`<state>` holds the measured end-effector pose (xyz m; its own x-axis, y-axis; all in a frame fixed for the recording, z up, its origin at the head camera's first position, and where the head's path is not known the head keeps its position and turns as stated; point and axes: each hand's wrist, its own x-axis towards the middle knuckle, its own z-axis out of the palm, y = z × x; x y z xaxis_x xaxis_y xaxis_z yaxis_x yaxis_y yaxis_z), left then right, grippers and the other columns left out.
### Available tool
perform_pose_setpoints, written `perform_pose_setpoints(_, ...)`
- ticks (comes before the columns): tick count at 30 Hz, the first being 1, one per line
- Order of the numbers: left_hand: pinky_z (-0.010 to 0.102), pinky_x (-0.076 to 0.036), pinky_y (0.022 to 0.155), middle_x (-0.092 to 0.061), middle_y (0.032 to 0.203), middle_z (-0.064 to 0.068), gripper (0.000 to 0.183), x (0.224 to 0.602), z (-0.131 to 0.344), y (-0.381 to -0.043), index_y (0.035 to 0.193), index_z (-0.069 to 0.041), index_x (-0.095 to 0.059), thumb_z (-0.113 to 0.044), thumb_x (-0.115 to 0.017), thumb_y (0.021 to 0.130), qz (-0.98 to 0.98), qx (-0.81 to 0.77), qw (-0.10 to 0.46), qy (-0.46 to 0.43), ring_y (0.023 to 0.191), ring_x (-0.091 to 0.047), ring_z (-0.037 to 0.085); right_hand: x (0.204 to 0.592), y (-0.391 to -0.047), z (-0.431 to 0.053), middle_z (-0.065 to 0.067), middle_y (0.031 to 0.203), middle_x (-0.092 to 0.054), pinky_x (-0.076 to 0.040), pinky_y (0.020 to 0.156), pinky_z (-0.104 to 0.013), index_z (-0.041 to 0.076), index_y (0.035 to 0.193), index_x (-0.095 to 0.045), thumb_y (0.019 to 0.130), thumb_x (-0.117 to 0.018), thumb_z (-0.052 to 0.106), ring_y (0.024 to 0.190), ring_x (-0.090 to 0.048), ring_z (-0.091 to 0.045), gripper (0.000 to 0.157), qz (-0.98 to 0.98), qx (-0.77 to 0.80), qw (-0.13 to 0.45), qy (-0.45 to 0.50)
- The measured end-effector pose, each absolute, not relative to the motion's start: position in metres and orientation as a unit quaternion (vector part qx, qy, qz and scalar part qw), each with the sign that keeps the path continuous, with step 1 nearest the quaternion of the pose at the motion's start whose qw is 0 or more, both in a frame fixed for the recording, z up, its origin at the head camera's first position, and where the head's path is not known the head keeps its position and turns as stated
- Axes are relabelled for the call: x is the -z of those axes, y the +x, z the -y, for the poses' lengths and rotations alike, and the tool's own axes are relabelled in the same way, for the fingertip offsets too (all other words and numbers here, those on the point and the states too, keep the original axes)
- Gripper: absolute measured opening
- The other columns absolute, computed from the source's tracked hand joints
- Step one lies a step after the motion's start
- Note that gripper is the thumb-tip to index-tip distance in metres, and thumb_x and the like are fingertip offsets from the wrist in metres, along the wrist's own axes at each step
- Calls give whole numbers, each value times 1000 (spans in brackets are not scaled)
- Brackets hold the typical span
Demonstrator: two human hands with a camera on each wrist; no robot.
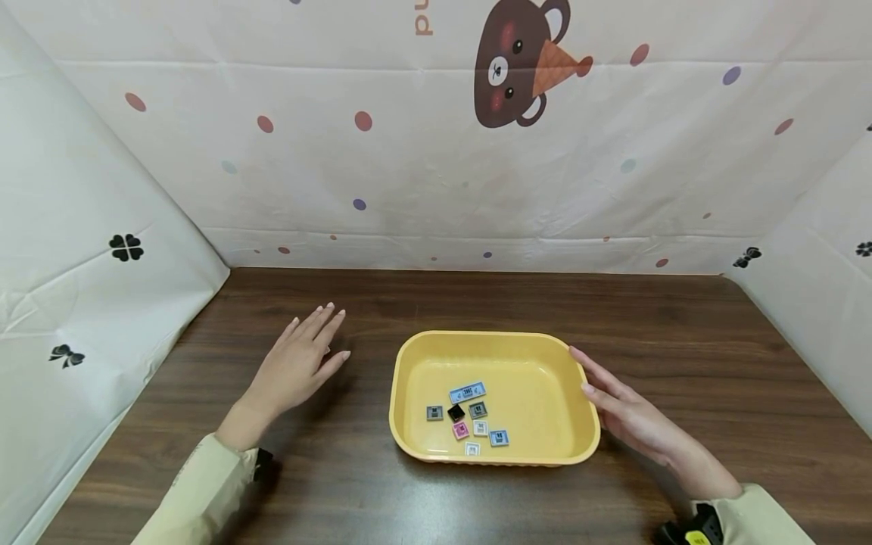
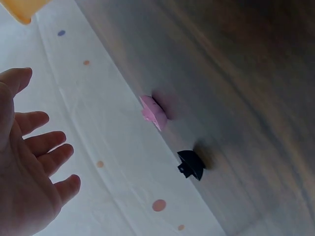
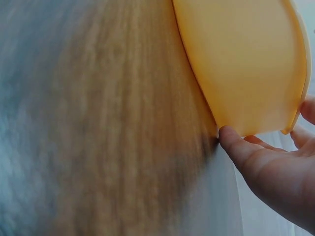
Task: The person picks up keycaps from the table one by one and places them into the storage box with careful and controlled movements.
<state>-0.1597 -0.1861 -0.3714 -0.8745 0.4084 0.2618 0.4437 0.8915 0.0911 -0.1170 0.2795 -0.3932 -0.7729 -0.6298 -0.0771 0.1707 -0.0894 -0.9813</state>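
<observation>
My left hand (image 1: 293, 371) hovers over the left part of the table, palm down, fingers extended and holding nothing. In the left wrist view, a small pink dome-shaped piece (image 2: 154, 113) and a similar black one (image 2: 191, 164) lie on the table beyond its fingers; in the head view they are hidden. My right hand (image 1: 636, 420) rests its fingertips and thumb against the outside of a yellow tray (image 1: 545, 454) at the right end, fingers fairly straight. Inside the tray lie several small flat pieces, including a long blue one (image 1: 467, 392), a pink one (image 1: 460, 430) and a black one (image 1: 456, 412).
The tray stands on a dark wooden table (image 1: 327, 484). A white printed sheet (image 1: 422, 182) rises along the table's back edge, with more white sheeting at the left (image 1: 88, 303) and the right (image 1: 817, 303).
</observation>
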Motion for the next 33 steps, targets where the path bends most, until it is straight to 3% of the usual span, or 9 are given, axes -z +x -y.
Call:
perform_pose_setpoints(5,56,-26,101,-36,139,22,61,373,192,-166,137,0,-38,-34,-56,90,962,111,123,-218,128,-34,35,393,-117,-279,6,142,-16,-43,92,-25,20,147,3,101,-26,11,122,-38,0,55,-615,714,279,-187)
perform_pose_setpoints(13,56,-25,101,-34,140,23,62,374,199,-174,137,3,-35,-30,-58,90,959,180,86,-201,127,-35,37,394,-117,-279,6,142,-16,-43,92,-25,20,147,2,101,-26,11,122,-39,1,55,-613,716,279,-184)
perform_pose_setpoints(23,55,-27,100,-25,145,22,67,376,210,-182,142,1,-26,-39,-50,93,951,255,22,-172,130,-26,39,394,-118,-280,6,142,-16,-42,92,-25,21,147,2,101,-26,11,122,-38,1,55,-614,715,279,-184)
perform_pose_setpoints(33,55,-29,99,-35,139,23,63,378,216,-186,139,1,-32,-34,-55,91,944,297,-6,-141,127,-32,39,394,-117,-280,4,144,-12,-42,92,-24,21,147,2,101,-26,11,122,-37,3,55,-618,712,279,-181)
